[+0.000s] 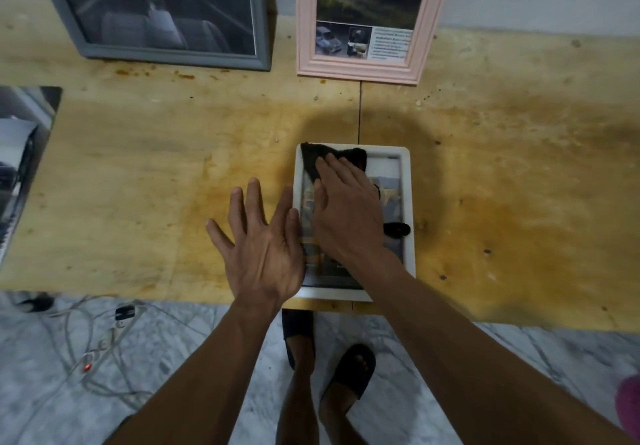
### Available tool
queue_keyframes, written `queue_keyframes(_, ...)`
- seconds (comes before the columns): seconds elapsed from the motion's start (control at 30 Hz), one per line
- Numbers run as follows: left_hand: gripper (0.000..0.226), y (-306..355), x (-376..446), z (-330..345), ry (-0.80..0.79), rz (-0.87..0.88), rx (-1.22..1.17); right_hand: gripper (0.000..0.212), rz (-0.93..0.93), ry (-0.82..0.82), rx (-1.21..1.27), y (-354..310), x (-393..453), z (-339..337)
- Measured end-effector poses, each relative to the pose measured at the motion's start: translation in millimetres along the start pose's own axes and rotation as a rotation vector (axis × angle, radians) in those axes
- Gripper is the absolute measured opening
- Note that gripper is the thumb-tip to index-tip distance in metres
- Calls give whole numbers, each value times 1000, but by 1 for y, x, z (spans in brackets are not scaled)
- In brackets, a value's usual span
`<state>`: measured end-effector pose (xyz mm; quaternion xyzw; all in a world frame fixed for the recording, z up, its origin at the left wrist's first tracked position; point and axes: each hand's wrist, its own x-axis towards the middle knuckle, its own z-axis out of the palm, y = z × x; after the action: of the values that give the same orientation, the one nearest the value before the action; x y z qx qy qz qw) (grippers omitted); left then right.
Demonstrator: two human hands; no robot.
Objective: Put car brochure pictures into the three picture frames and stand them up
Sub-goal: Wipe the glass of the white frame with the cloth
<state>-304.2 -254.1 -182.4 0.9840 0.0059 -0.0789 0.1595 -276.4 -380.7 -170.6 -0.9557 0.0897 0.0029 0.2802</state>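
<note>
I see white frame [406, 202] flat on tabletop [173, 167], long side pointing away. Right hand [346, 209] flat on it, pressing black cloth [313, 159]. Left hand [263, 247] open at left edge.

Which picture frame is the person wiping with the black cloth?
On the stained plywood table, two frames stand at the back: a grey one and a pink one. The white plastic frame lies at the near edge, under the right hand. It alone lies flat.

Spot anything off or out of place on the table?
Mostly no. The white frame lies flat under a black cloth while the grey frame and pink frame stand. The tabletop is stained brown.
</note>
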Motion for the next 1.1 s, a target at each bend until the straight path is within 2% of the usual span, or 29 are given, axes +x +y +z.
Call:
queue_keyframes(0.43, 51, -1, 0, 1, 12, 8, -21, 47, -188, -40, -12, 0, -14, -10)
queue_keyframes(0.6, 47, -1, 0, 1, 14, 3, -30, 29, -338, -170, -110, 14, -13, -22)
queue_keyframes(0.77, 47, 2, -1, -2, 15, -15, -31, 31, -430, -301, -262, 27, -8, -47)
queue_keyframes(0.93, 47, 2, -2, -1, 29, -16, -47, 37, -379, -206, -320, 57, -23, -60)
queue_keyframes(1.1, 46, 2, -2, -1, 38, -18, -51, 57, -90, -76, -291, 54, -61, -45)
